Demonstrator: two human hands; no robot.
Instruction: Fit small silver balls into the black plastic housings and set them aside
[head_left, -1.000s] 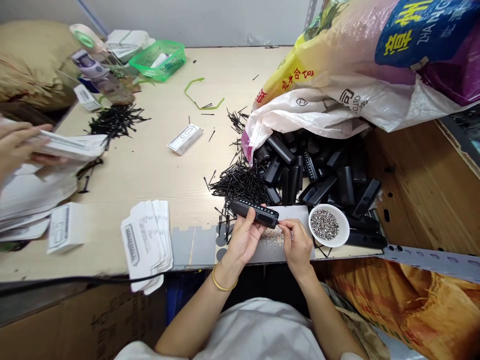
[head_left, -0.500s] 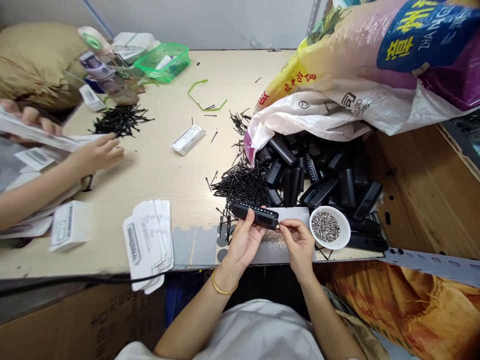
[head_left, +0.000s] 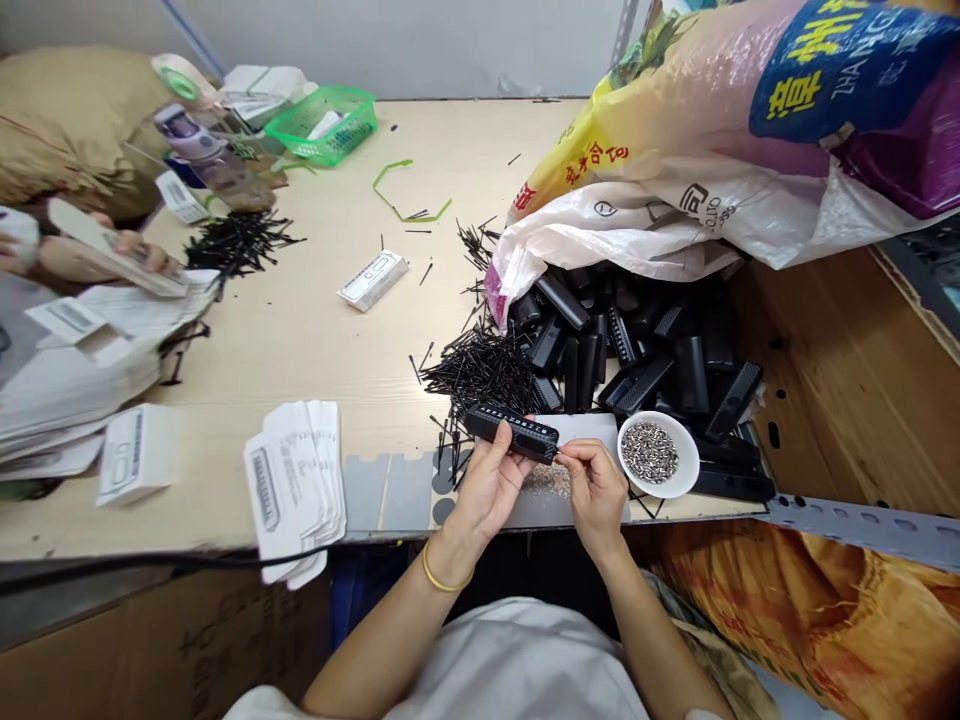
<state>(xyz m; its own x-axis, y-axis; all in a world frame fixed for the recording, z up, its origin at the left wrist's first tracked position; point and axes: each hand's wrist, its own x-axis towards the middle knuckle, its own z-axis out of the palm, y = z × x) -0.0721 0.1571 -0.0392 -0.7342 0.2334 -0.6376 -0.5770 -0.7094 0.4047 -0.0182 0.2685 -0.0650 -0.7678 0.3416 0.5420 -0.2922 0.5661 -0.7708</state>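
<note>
Co-worker's hand [head_left: 142, 258] had pulled back to far left, well away from white bowl [head_left: 679, 482], gripping white card [head_left: 112, 250]. Person's own hands had barely shifted. Left hand [head_left: 487, 485] clamped around black plastic part [head_left: 517, 432], held level just left of bowl. Right hand [head_left: 598, 487] between part and bowl, fingertips pinched together at part's right end; anything between them too small to tell. Bowl held small metal pieces [head_left: 649, 450]. Black pin pile [head_left: 480, 365] lay up-left of bowl.

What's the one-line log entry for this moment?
left hand: holds black bar | right hand: pinched at bar's end | white bowl: beside right hand
</note>
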